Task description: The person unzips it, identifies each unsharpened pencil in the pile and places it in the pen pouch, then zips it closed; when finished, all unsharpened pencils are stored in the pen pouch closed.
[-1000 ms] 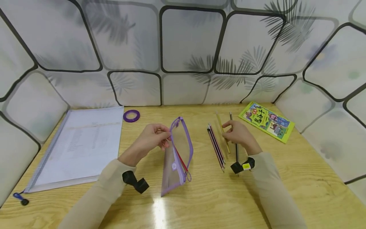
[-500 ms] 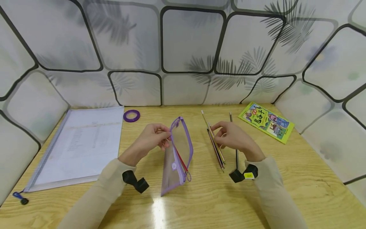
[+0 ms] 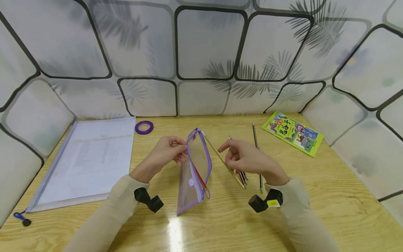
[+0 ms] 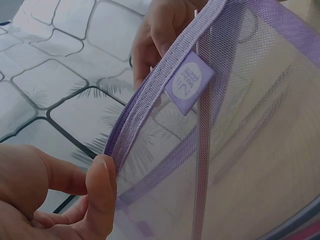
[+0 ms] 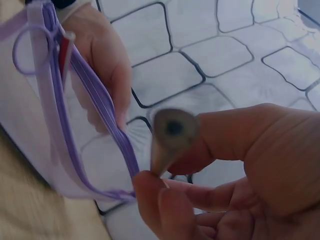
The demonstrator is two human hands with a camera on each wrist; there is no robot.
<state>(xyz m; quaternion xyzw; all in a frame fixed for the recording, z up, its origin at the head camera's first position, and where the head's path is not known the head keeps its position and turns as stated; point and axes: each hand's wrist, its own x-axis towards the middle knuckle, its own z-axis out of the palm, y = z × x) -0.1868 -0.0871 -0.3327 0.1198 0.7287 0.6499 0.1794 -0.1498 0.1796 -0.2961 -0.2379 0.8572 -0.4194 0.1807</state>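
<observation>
My left hand (image 3: 165, 152) pinches the zipper edge of a purple mesh pencil pouch (image 3: 187, 197), which stands upright with its mouth spread wide. Inside it leans a red pencil (image 3: 199, 175); the left wrist view shows it through the mesh beside a purple label (image 4: 190, 82). To the right, my right hand (image 3: 248, 159) pinches a gold pencil (image 3: 215, 150) between thumb and fingers. This pencil slants, its far end close by the pouch's right rim. The right wrist view looks straight at its near end (image 5: 175, 128). Partly hidden under the right hand lie dark striped pencils (image 3: 243, 177).
One dark pencil (image 3: 255, 134) lies alone, passing behind the right hand. A green picture book (image 3: 292, 134) is at the back right. On the left are a spiral-bound paper pad (image 3: 91, 164) and a purple tape roll (image 3: 144, 127). Patterned walls border the wooden table (image 3: 220, 224).
My right hand has moved left with the gold pencil, from between the dark pencils over to the pouch's right side. The left hand and the pouch have stayed in place.
</observation>
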